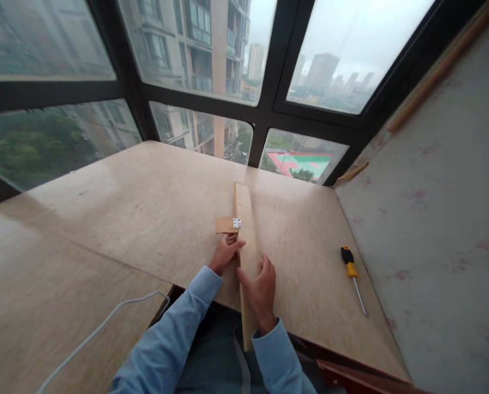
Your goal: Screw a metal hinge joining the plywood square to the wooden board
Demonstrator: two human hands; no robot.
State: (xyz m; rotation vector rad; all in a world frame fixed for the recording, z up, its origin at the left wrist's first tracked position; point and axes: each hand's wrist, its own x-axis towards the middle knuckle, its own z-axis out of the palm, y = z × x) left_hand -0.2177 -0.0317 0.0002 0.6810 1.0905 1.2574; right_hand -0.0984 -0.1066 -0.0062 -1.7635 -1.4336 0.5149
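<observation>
A long, narrow wooden board [245, 205] runs away from me, its near end reaching past the table edge over my lap. A small silver hinge [237, 223] joins its left side to a short wooden block [223, 225] that sticks out leftward. My left hand [224, 254] is closed at the board's left edge, just below the block, with its thumb on the board; the curled fingers are partly hidden. Nearer to me, my right hand [263, 287] grips the board across its width, thumb at the left edge and fingers down the right side.
A black and yellow screwdriver [351, 268] lies on the wooden surface [310, 235] at the right, near the papered wall [429, 235]. A white cable [104, 323] crosses the surface at the lower left. Dark-framed windows [264, 117] border the far side.
</observation>
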